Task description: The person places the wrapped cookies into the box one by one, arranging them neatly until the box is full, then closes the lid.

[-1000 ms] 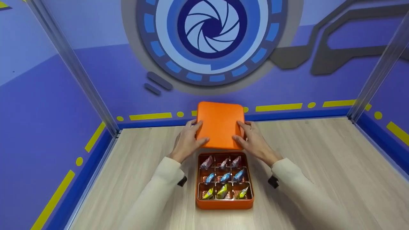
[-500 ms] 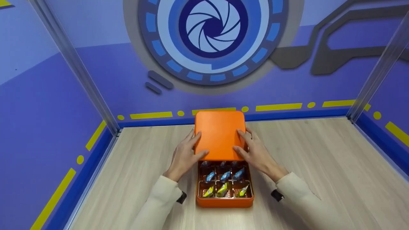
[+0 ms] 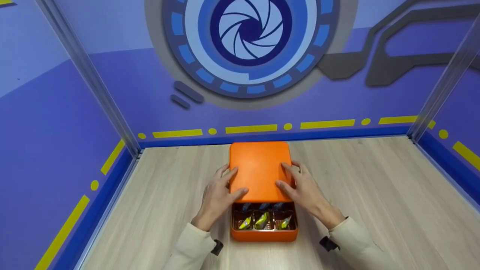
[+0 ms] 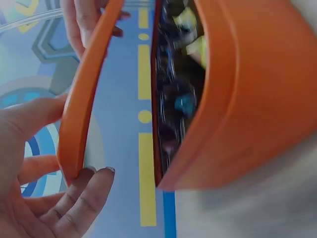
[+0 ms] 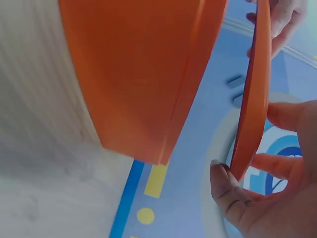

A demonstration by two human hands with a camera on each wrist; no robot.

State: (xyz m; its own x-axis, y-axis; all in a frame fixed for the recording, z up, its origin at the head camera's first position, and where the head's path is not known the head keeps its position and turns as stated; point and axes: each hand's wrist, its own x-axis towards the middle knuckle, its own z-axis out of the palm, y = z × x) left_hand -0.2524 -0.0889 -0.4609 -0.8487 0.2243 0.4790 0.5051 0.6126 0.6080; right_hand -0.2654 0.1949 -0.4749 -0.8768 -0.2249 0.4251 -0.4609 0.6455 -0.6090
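Observation:
Both hands hold an orange lid by its two side edges. The left hand grips the left edge, thumb on top and fingertips under the rim in the left wrist view. On the opposite edge the right hand pinches the lid the same way. Below stands an orange box on the table, and both wrist views show a gap between its rim and the lid. Yellow-wrapped candies lie in the front row of its divided tray. Blue-wrapped ones sit in the row behind, partly shaded; the lid hides the back row from the head view.
The box rests on a light wood table. A blue and purple printed wall closes off the back, with side panels left and right joined by metal posts.
Both hands have brought the lid toward the person and over the box. It now covers the back rows of candies that showed a second ago. The box has stayed in place.

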